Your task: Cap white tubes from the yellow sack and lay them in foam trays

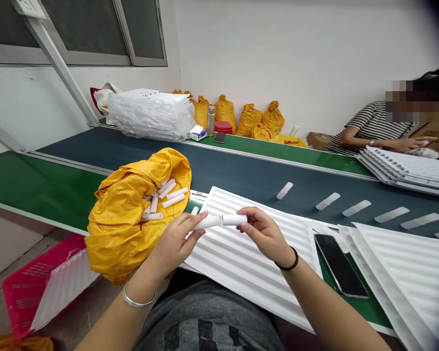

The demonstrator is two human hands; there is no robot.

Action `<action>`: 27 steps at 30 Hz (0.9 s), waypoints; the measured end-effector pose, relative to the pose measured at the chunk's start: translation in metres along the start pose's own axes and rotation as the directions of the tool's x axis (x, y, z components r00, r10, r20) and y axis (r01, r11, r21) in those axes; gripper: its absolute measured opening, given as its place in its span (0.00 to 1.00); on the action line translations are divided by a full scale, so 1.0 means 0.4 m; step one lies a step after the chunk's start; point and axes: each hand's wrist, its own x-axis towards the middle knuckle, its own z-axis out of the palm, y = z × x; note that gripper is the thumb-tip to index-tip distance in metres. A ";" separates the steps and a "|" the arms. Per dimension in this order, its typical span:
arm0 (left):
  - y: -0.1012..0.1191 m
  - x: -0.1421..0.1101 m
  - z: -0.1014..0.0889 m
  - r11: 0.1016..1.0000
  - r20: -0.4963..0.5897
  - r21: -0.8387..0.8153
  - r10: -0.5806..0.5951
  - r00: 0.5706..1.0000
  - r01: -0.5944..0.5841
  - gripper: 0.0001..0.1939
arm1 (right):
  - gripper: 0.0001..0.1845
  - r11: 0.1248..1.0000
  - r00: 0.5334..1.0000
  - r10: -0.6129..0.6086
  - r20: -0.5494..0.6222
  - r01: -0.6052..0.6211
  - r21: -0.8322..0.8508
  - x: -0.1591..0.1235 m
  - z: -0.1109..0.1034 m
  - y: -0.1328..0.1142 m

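Six white tubes (pixel 328 201) lie spaced in a slanting row on the dark, matte conveyor belt (pixel 241 170), the last one cut off by the view's edge; I would judge these done. One more is being handled above a white corrugated sheet (pixel 237 258): the fingers of the left hand (pixel 175 239) are closed around a left tube piece (pixel 209 222), while the right hand (pixel 265 234) pinches the far end of a right tube piece (pixel 233 220) between thumb and fingertips. Both pieces line up end to end with a narrow seam between, and I cannot tell whether they are fully joined. Plenty seems left, for a heap of loose tubes (pixel 167 189) sits in the open yellow sack (pixel 120 209) on the green table (pixel 58 180), near the left hand.

Those loose ones are plain, straight cylinders, smooth and probably plastic. The sack is creased and shiny, its mouth slumped into thick folds. Even, parallel ridges run along the sheet, and a flat black phone (pixel 342 265) lies near its right edge.
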 end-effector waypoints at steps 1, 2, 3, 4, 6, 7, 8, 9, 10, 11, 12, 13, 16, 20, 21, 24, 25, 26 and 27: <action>0.004 -0.001 0.000 1.000 0.008 -0.003 0.009 1.000 -0.009 0.19 | 0.13 1.000 1.000 -0.016 0.022 0.016 -0.025 -0.001 -0.005 -0.004; 0.008 -0.003 -0.001 1.000 0.017 -0.002 0.017 1.000 -0.017 0.19 | 0.13 0.996 0.998 -0.040 0.043 0.043 -0.072 -0.002 -0.009 -0.009; 0.012 -0.005 -0.001 1.000 0.026 0.003 0.023 0.999 -0.023 0.19 | 0.13 0.988 0.995 -0.074 0.062 0.082 -0.130 -0.003 -0.014 -0.015; 0.017 -0.008 -0.002 1.000 0.037 0.013 0.026 0.999 -0.027 0.19 | 0.13 0.974 0.989 -0.115 0.087 0.130 -0.186 -0.004 -0.019 -0.021; 0.028 -0.012 -0.002 0.999 0.062 0.035 0.032 0.998 -0.034 0.17 | 0.14 0.936 0.969 -0.185 0.166 0.225 -0.271 -0.005 -0.024 -0.033; 0.034 -0.014 -0.003 0.998 0.071 0.044 0.035 0.997 -0.038 0.16 | 0.14 0.919 0.957 -0.207 0.204 0.261 -0.295 -0.006 -0.024 -0.038; 0.040 -0.015 -0.002 0.998 0.072 0.053 0.041 0.997 -0.045 0.15 | 0.15 0.908 0.950 -0.215 0.229 0.280 -0.312 -0.007 -0.023 -0.043; 0.046 -0.015 -0.001 0.997 0.063 0.062 0.051 0.997 -0.055 0.14 | 0.15 0.901 0.949 -0.212 0.233 0.282 -0.331 -0.008 -0.021 -0.046; 0.052 -0.015 0.000 0.995 0.051 0.072 0.063 0.997 -0.067 0.14 | 0.15 0.896 0.954 -0.202 0.222 0.271 -0.353 -0.009 -0.019 -0.049; 0.057 -0.014 0.001 0.993 0.037 0.084 0.077 0.996 -0.080 0.14 | 0.15 0.893 0.961 -0.189 0.203 0.254 -0.372 -0.011 -0.017 -0.052; 0.061 -0.012 0.003 0.991 0.024 0.097 0.092 0.995 -0.094 0.14 | 0.14 0.893 0.967 -0.175 0.183 0.234 -0.385 -0.012 -0.016 -0.053; 0.065 -0.010 0.005 0.988 0.013 0.110 0.107 0.994 -0.108 0.14 | 0.14 0.896 0.972 -0.161 0.169 0.216 -0.389 -0.013 -0.015 -0.054; 0.072 -0.005 0.010 0.980 -0.009 0.144 0.141 0.990 -0.139 0.14 | 0.14 0.911 0.981 -0.135 0.140 0.179 -0.372 -0.019 -0.020 -0.056; 0.075 0.002 0.014 0.974 -0.031 0.157 0.171 0.985 -0.165 0.14 | 0.14 0.927 0.989 -0.105 0.103 0.134 -0.350 -0.024 -0.027 -0.057; 0.075 0.003 0.016 0.972 -0.037 0.162 0.179 0.983 -0.171 0.14 | 0.14 0.937 0.992 -0.086 0.094 0.113 -0.331 -0.024 -0.027 -0.056; 0.073 0.005 0.020 0.954 -0.066 0.211 0.233 0.970 -0.214 0.16 | 0.15 0.983 0.996 0.028 0.086 -0.011 -0.184 -0.022 -0.024 -0.053; 0.071 0.006 0.022 0.943 -0.077 0.238 0.257 0.963 -0.233 0.17 | 0.15 0.991 0.993 0.078 0.091 -0.067 -0.118 -0.022 -0.022 -0.051; 0.070 0.006 0.024 0.930 -0.083 0.269 0.281 0.956 -0.250 0.18 | 0.16 0.991 0.987 0.127 0.097 -0.122 -0.053 -0.021 -0.020 -0.049; 0.069 0.006 0.026 0.917 -0.086 0.299 0.302 0.949 -0.264 0.20 | 0.16 0.985 0.980 0.171 0.103 -0.172 0.003 -0.020 -0.018 -0.048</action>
